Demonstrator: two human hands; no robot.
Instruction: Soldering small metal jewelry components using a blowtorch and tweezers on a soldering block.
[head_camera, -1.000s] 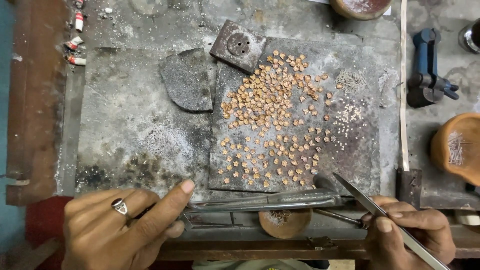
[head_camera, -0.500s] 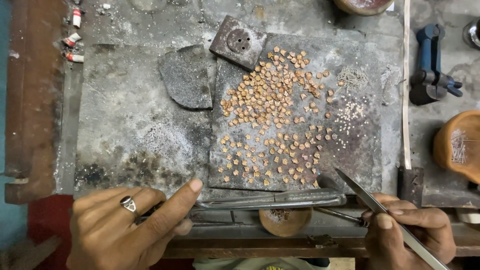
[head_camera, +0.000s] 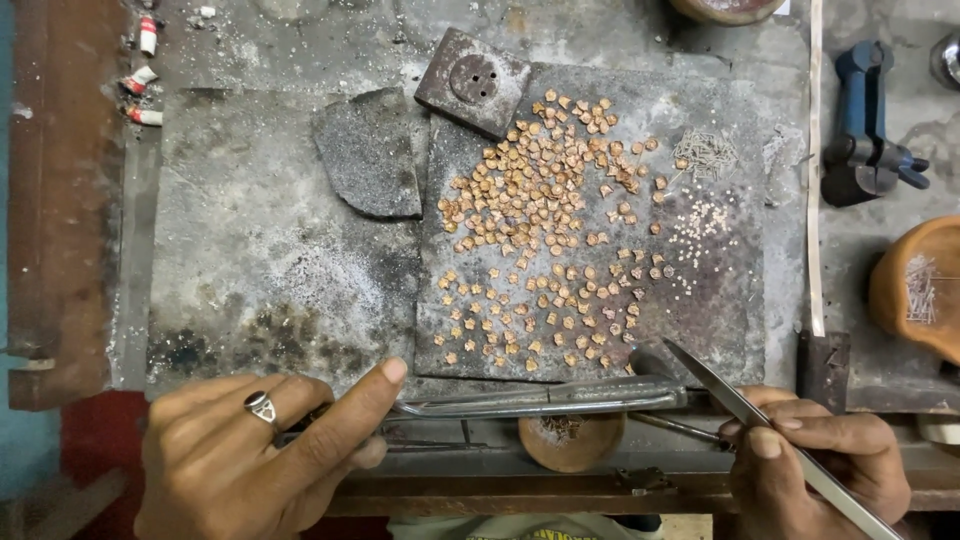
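The left hand (head_camera: 250, 450) pinches a long metal tool (head_camera: 540, 400) at six o'clock; the right hand (head_camera: 815, 465) pinches tweezers (head_camera: 740, 405), tips aimed toward copper pieces (head_camera: 545, 250).

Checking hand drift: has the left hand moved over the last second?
Barely. The left hand has crept slightly right and down along the bench edge; its forefinger tip sits a little nearer the dark slab holding the small copper-coloured pieces.

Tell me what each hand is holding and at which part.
The left hand holds a long metal tool at its near, handle end. The right hand pinches slim steel tweezers about mid-length, tips toward the small copper pieces.
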